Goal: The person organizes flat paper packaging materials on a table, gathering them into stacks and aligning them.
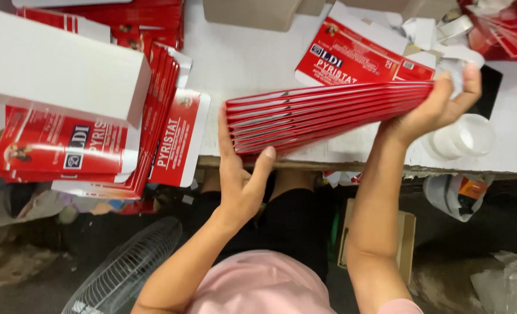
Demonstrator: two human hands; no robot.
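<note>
Both hands hold one fanned stack of flat red cartons [322, 113] edge-up above the front edge of a white table [241, 58]. My left hand [241, 174] cups the stack's left end from below, thumb up against the lowest sheets. My right hand [439, 104] pinches the right end, where the sheets come together. One loose flat red and white carton [357, 58] lies on the table just behind the stack.
A sloping pile of flat red cartons [124, 139] fills the left, with a white box [54, 64] on top. Rolls of clear tape [465, 136] sit right of my right hand. A brown cardboard box [252, 11] stands at the back. A fan [124, 267] is on the floor below.
</note>
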